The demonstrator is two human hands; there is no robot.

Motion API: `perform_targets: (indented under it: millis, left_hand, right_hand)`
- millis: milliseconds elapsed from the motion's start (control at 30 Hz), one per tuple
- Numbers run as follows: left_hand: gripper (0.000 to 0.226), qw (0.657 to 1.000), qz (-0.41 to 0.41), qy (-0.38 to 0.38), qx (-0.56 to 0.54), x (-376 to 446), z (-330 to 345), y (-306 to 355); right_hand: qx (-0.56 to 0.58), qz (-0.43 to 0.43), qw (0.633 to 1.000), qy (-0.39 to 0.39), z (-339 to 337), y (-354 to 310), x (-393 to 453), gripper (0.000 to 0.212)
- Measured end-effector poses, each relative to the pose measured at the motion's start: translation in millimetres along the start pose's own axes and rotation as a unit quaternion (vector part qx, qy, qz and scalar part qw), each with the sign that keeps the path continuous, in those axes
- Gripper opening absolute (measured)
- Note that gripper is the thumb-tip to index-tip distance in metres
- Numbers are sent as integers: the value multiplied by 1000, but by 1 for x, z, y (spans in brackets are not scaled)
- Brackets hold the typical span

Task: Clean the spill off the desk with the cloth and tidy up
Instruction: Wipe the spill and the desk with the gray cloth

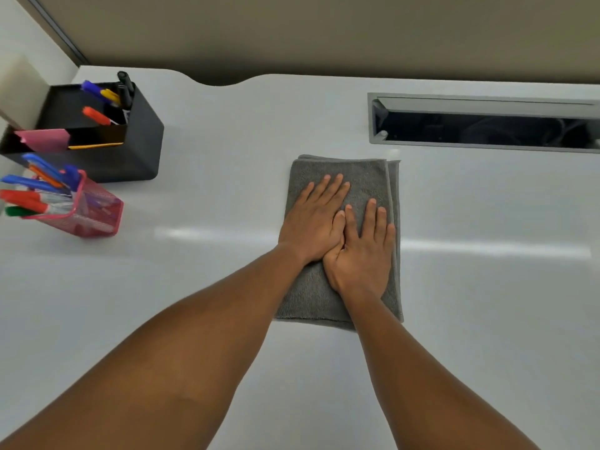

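A grey cloth [367,177], folded into a rectangle, lies flat on the white desk [211,280] right of centre. My left hand [313,222] rests palm down on its left half with the fingers spread. My right hand [362,254] lies palm down beside it on the right half, its thumb tucked against the left hand. Both hands press flat on the cloth and grip nothing. No spill shows on the desk around the cloth.
A black desk organiser [136,138] with pens and pink notes stands at the far left. In front of it is a pink mesh cup [94,216] full of markers. A grey cable slot [487,123] is cut into the desk at the back right.
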State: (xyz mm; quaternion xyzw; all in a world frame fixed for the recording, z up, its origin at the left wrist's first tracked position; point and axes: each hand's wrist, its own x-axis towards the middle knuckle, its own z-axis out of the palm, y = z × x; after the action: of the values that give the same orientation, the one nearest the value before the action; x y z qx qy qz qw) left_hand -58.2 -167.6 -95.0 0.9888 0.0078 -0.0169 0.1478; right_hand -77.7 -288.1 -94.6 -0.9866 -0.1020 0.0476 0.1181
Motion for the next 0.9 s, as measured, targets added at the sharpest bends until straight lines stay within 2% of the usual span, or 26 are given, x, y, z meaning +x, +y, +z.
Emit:
perform_targets:
  millis: [467, 900]
  left_hand:
    - [57, 994, -106, 33, -11, -147, -12, -58]
    - [59, 970, -234, 63, -10, -258, -15, -78]
  right_hand:
    - [15, -135, 990, -36, 29, -72, -99, 56]
    - [27, -284, 954, -90, 43, -111, -165, 58]
